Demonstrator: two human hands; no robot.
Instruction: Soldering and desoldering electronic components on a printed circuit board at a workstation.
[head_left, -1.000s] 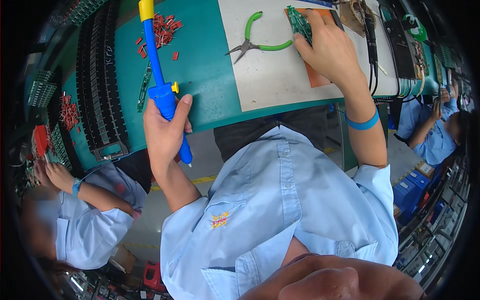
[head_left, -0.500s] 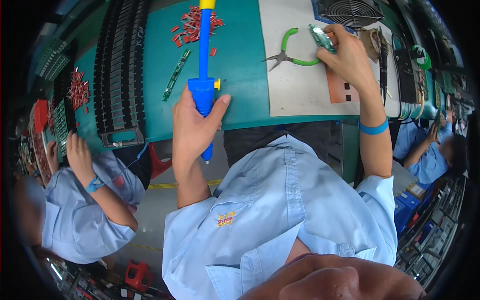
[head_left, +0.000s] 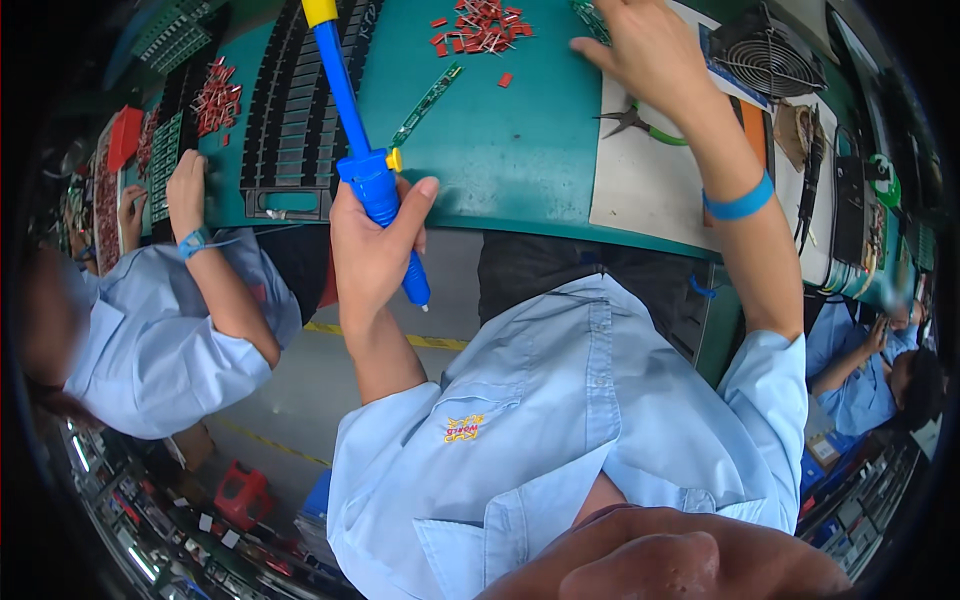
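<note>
The left hand (head_left: 375, 245) is gripping the blue desoldering pump (head_left: 365, 165) in a closed fist just off the green bench (head_left: 500, 160) edge; farther out, the right hand (head_left: 650, 50), fingers spread, is reaching beside a green circuit board (head_left: 592, 18), holding nothing visible; next, likely, gripping that board.

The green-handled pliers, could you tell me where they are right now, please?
In the head view, the green-handled pliers lie on the pale mat at upper right, just below the right hand, left of the wire fan guard.
</note>
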